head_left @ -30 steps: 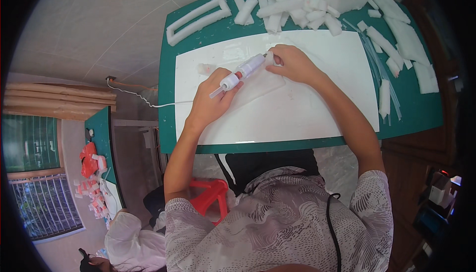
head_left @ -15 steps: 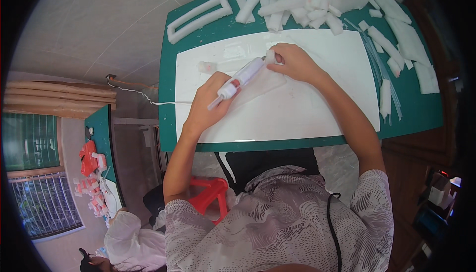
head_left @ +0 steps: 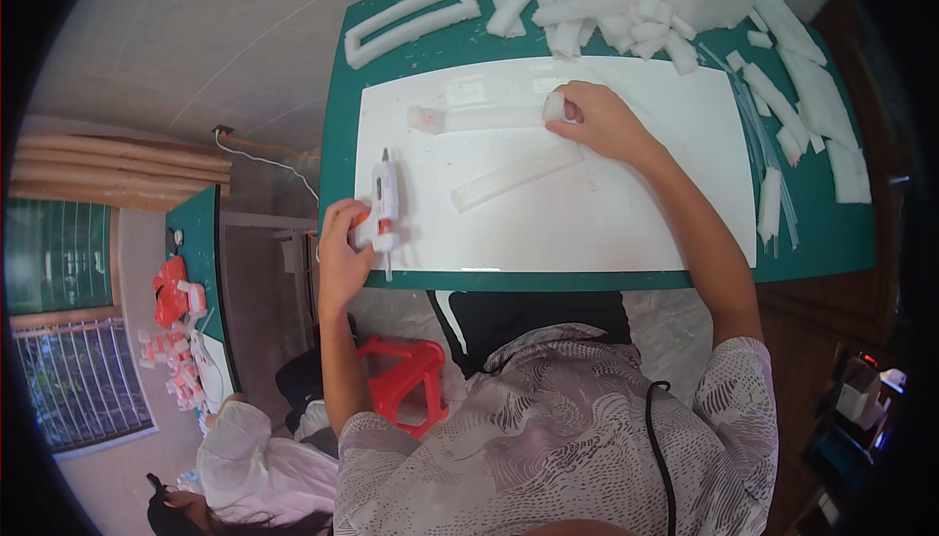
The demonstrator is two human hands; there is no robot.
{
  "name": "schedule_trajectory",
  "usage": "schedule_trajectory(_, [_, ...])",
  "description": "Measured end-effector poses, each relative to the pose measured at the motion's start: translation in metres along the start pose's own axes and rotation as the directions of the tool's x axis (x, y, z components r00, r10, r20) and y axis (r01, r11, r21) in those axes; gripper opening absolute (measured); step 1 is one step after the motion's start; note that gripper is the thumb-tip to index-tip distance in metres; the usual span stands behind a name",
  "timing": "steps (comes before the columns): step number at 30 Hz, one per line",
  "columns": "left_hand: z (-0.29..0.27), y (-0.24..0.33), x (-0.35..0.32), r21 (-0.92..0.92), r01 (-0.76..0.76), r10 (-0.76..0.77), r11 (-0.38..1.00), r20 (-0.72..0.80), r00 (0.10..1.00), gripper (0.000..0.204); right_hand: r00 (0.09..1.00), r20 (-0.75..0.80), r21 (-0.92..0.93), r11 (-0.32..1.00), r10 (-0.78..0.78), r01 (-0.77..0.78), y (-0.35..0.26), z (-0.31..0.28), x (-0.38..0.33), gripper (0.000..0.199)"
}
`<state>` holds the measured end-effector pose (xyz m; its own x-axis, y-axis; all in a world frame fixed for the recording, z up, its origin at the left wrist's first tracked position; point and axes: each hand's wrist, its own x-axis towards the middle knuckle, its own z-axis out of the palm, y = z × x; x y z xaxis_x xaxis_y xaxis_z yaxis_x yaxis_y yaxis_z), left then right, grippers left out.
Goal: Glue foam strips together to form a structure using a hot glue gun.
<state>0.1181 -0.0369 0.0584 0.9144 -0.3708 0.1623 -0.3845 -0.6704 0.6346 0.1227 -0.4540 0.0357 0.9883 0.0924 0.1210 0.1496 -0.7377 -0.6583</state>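
At the left edge of the white board (head_left: 606, 223), my left hand (head_left: 342, 247) is closed around the handle of a white glue gun (head_left: 385, 194). Its nozzle points toward the far side, and a clear glue stick shows at the back. My right hand (head_left: 604, 123) pinches a small white foam block (head_left: 555, 109) between thumb and fingers. That block stands at the right end of a foam strip (head_left: 494, 120), whose left end meets another small foam block (head_left: 424, 119). Nearer to me, a second foam strip (head_left: 516, 179) lies slantwise, apart from the first.
A foam rectangular frame (head_left: 411, 22) and a heap of foam pieces (head_left: 611, 18) lie along the far edge of the green mat (head_left: 337, 125). Clear glue sticks (head_left: 773, 174) and longer foam slabs (head_left: 827, 106) lie at right. Another person (head_left: 259, 472) sits at lower left near a red stool (head_left: 406, 379).
My left hand has drawn the glue gun away from the foam, left and nearer to me, turning its nozzle to the far side. My right hand keeps the small block at the strip's end.
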Motion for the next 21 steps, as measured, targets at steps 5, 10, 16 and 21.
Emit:
schedule_trajectory(5, [-0.001, 0.002, 0.007, 0.005, 0.010, -0.010, 1.000, -0.015, 1.000, 0.041, 1.000, -0.013, 0.001, 1.000, 0.026, -0.026, -0.002, 0.004, 0.000, 0.029])
schedule_trajectory(10, [-0.007, 0.010, 0.005, 0.166, -0.074, 0.069, 0.983, 0.036, 0.997, 0.038, 1.000, -0.010, 0.012, 1.000, 0.028, -0.028, 0.000, 0.005, 0.002, 0.029])
schedule_trajectory(16, [0.035, 0.077, 0.028, 0.188, -0.368, 0.353, 0.910, 0.110, 0.929, 0.036, 1.000, -0.006, 0.006, 1.000, 0.001, -0.001, 0.001, -0.002, -0.001, 0.030])
schedule_trajectory(21, [0.109, 0.122, 0.058, 0.097, -0.575, 0.548, 0.813, 0.209, 0.810, 0.037, 0.993, -0.074, 0.019, 0.995, -0.095, 0.097, 0.007, 0.009, -0.001, 0.032])
